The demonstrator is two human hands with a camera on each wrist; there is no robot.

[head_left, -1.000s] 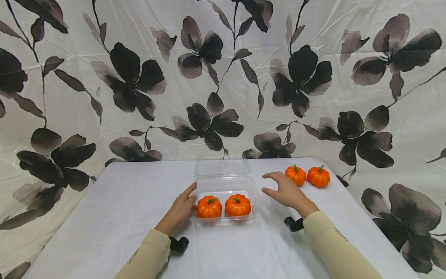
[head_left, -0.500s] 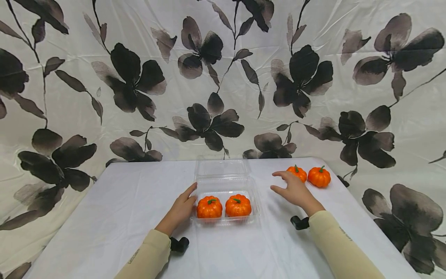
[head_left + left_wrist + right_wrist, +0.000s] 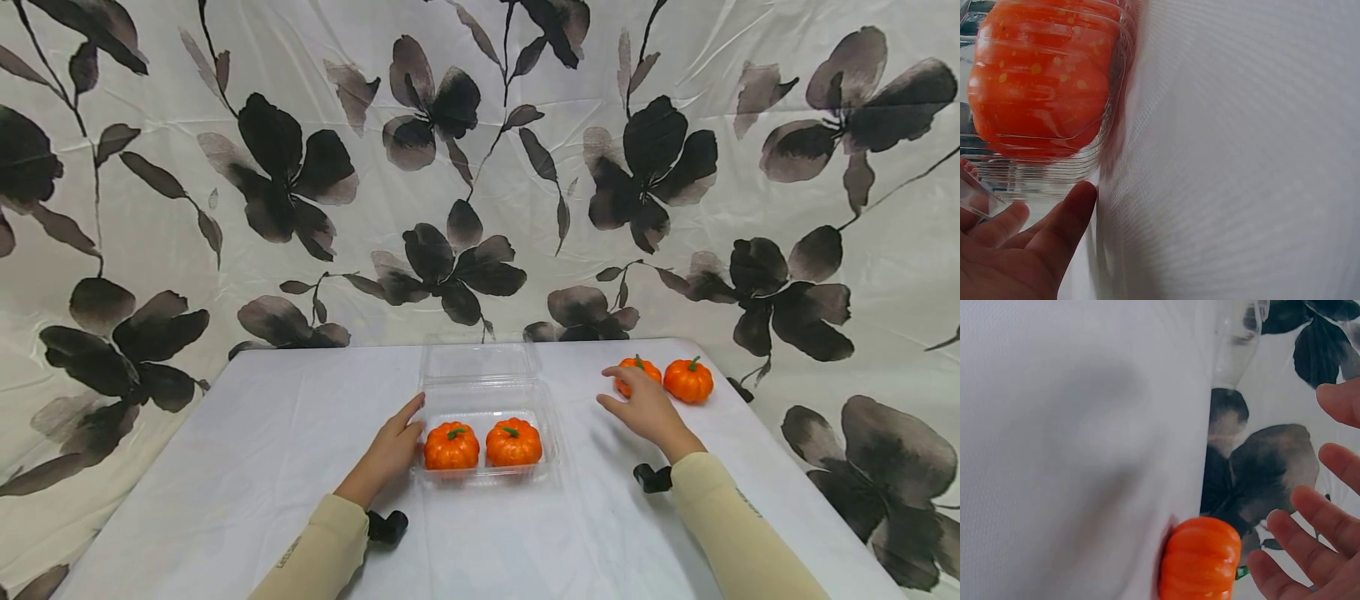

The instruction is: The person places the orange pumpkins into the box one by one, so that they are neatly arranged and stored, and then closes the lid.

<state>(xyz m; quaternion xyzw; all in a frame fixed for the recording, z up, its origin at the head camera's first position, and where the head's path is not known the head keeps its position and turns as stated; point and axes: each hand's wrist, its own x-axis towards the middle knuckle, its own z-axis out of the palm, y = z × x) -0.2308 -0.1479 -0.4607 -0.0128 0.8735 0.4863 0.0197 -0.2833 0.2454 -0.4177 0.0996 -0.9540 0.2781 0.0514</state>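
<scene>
A clear plastic clamshell box stands with its lid folded back. Inside sit two small orange pumpkins with green stems, a left pumpkin and a right pumpkin. My left hand rests along the box's left side, its fingers extended. The left wrist view has the thumb right at the ridged plastic wall. My right hand, fingers spread and nothing in them, hovers in front of a third pumpkin and partly covers it in the head view. That view shows another pumpkin just right of it.
A white cloth covers the table. Behind it hangs a pale curtain printed with dark flowers. The two loose pumpkins lie near the table's back right corner. Each wrist carries a black camera mount.
My right hand has moved to the right, away from the box and over toward the nearer loose pumpkin. The left hand and the box have stayed in place.
</scene>
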